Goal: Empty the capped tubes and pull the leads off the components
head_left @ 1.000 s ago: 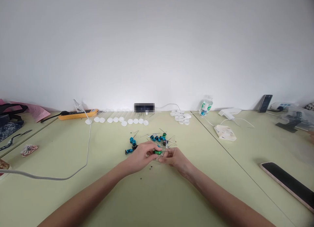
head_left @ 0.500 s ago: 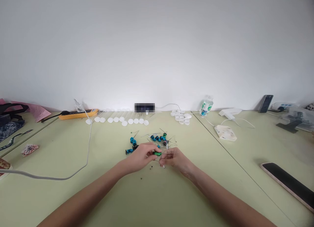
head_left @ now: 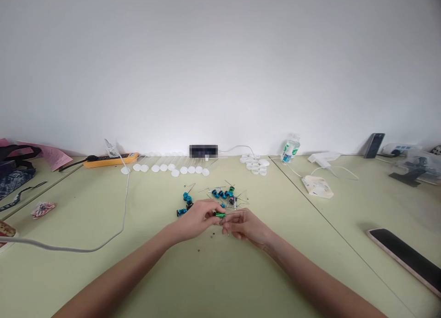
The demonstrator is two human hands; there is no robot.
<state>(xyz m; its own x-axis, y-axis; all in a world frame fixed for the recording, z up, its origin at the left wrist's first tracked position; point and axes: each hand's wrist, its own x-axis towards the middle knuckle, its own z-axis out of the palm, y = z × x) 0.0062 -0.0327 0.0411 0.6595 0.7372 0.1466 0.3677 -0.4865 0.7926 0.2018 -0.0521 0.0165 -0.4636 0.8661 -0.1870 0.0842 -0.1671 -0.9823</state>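
Note:
Between the thumb and fingers of my left hand (head_left: 200,219) is a small shiny green cylinder (head_left: 219,214), from whose right end a thin metal rod sticks out. My right hand (head_left: 248,226) is closed in a pinch beside that end, on a short silvery metal pin (head_left: 227,233) that shows below the fingertips. The exact contact between pin and cylinder is hidden by the fingers. Behind my hands lies a loose cluster of blue cylinders (head_left: 222,194) with thin wires, one of them green (head_left: 231,188). More blue pieces (head_left: 187,198) lie left of it.
Tiny loose bits (head_left: 212,235) lie in front of my hands. Along the wall are rows of white discs (head_left: 163,167), a second group of discs (head_left: 254,163), and a clear bottle (head_left: 290,149). A yellow power strip (head_left: 112,160) and grey cable (head_left: 124,203) are at left, a black-topped long object (head_left: 406,256) right.
The green cylinder and its rod have shifted slightly left. My right fingers have turned a little and the pin shows less below them. Otherwise the table looks the same.

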